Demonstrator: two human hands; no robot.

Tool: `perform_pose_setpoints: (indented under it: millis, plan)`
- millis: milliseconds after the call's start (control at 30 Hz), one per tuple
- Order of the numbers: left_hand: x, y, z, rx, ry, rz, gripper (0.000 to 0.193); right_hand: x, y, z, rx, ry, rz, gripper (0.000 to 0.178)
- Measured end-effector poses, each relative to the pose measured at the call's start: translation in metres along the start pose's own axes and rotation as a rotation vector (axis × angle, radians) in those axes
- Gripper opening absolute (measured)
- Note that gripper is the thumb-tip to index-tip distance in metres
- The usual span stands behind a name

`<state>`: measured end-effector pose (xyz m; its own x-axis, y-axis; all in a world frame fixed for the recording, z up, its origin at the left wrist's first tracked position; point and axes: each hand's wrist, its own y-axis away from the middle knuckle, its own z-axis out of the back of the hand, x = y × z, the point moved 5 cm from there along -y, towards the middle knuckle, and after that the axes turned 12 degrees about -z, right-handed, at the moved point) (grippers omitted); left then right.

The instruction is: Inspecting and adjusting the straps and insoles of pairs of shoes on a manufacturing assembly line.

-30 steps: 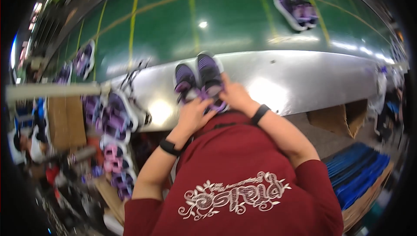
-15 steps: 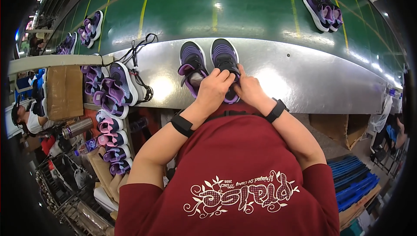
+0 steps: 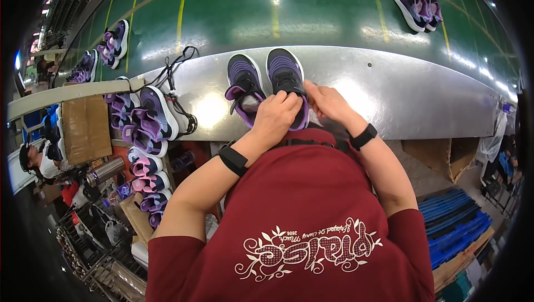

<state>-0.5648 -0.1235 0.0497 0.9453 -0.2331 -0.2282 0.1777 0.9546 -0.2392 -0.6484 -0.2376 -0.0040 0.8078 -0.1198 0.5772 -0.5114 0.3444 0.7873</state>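
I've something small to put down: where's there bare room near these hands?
Widest: the metal ledge, right of the right hand. A smaller patch lies between the black cord and the left shoe. The green surface is bare between the left shoe pair and upper-right pair. Crowded: the ledge's left end, with cord and clustered shoes, and around the left hand.

The pair of shoes in the middle is black and purple, with thin curved purple stripes over the toes, purple lining and white soles. The table is of shiny silver-grey colour, while the belt is green and is crossed by yellow lines. The shirt is dark red with a white pattern of leaves and curls, the wristbands are black, and the cardboard at the left is brown.
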Motion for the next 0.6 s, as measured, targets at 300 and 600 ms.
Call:
perform_pose_setpoints:
  millis: [300,600]
  plan:
    - [0.002,0.012,0.001,-0.190,-0.020,0.003,0.038,0.016,-0.027,-0.005,0.028,0.162,0.242,0.048]
    - [-0.001,0.003,0.005,-0.108,-0.065,-0.011,0.036,0.056,-0.012,0.010,0.091,-0.186,0.229,0.036]
